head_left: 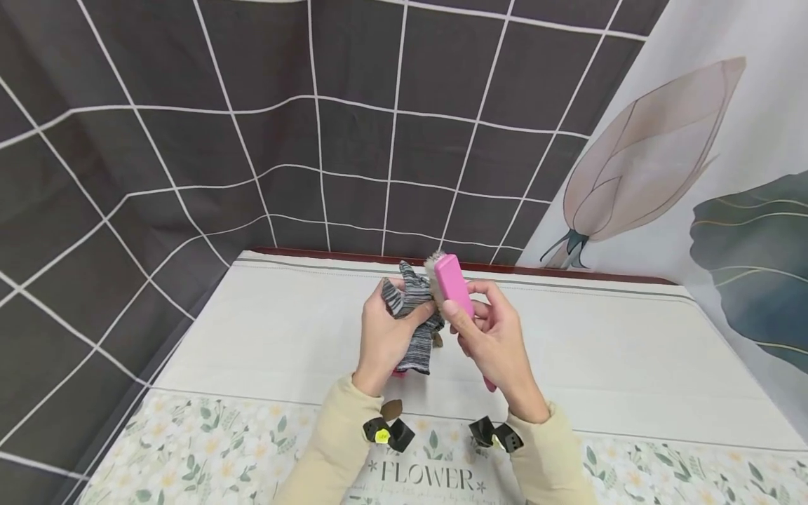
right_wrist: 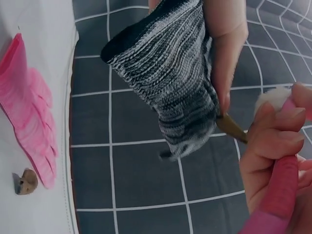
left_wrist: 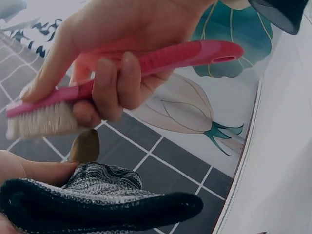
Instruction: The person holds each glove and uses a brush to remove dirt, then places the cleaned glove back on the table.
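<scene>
My left hand (head_left: 384, 340) holds a black-and-grey striped knit glove (head_left: 418, 347) above the table, thumb across its front. A small brown piece like a dry leaf (left_wrist: 87, 145) shows by the thumb, against the glove; whether it is pinched I cannot tell. My right hand (head_left: 499, 344) grips a pink brush (head_left: 453, 284), its fingers curled round the handle. Pale bristles (left_wrist: 41, 121) face the glove, close to its fingers in the head view. In the right wrist view the glove's dark cuff (right_wrist: 114, 51) points up and left.
On the white table cover (head_left: 284, 330) lies a pink glove (right_wrist: 31, 105), mostly hidden beneath the hands in the head view. Beside it is a curled brown leaf (right_wrist: 28, 181). Another brown leaf (head_left: 391, 409) lies near my left sleeve. A dark grid-patterned curtain (head_left: 353, 140) hangs behind.
</scene>
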### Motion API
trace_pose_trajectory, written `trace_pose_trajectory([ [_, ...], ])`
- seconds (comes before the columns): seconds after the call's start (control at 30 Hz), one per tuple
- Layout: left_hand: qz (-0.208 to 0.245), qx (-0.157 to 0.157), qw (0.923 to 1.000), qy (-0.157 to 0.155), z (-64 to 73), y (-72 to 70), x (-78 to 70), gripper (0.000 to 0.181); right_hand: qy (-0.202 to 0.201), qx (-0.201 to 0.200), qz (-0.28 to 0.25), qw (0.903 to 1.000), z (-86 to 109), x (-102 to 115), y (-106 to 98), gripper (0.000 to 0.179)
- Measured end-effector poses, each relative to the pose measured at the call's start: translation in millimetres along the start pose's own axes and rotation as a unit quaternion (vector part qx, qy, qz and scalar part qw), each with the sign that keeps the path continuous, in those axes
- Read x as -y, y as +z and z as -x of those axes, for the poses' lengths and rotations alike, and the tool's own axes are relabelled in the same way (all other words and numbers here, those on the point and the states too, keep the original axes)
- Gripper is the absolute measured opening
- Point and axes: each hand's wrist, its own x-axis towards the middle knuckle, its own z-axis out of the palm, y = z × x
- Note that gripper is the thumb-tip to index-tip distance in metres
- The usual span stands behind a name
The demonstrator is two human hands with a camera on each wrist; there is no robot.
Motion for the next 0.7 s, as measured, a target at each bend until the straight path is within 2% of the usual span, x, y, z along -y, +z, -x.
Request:
trace_pose_trajectory([
  [0.17, -0.037, -0.001, 0.9992, 0.011, 2.1, 0.8, -1.8, 0.026, 0.011, -0.005, 0.01, 0.9999, 0.2, -2, 4, 0.03],
  [0.3, -0.044, -0.006, 0.999, 0.01, 2.9, 1.7, -1.7, 0.024, 0.02, -0.024, 0.025, 0.9992, -0.5, -3, 6, 0.032],
  [0.4, -0.043, -0.01, 0.999, 0.008, 3.6, 3.8, -2.3, 0.026, 0.028, -0.041, 0.058, 0.9971, -1.0, -5, 6, 0.036],
  [0.53, -0.022, -0.014, 0.9997, 0.003, 3.8, 5.8, -2.8, 0.029, 0.028, -0.05, 0.083, 0.9949, -1.1, -9, 7, 0.038],
  [0.63, 0.007, -0.017, 0.9998, -0.005, 2.8, 4.9, -2.2, 0.029, 0.017, -0.051, 0.085, 0.9949, -2.1, -12, 9, 0.039],
  [0.7, 0.026, -0.021, 0.9994, -0.011, 1.9, 3.3, -1.4, 0.028, 0.005, -0.06, 0.104, 0.9928, -3.6, -15, 11, 0.041],
])
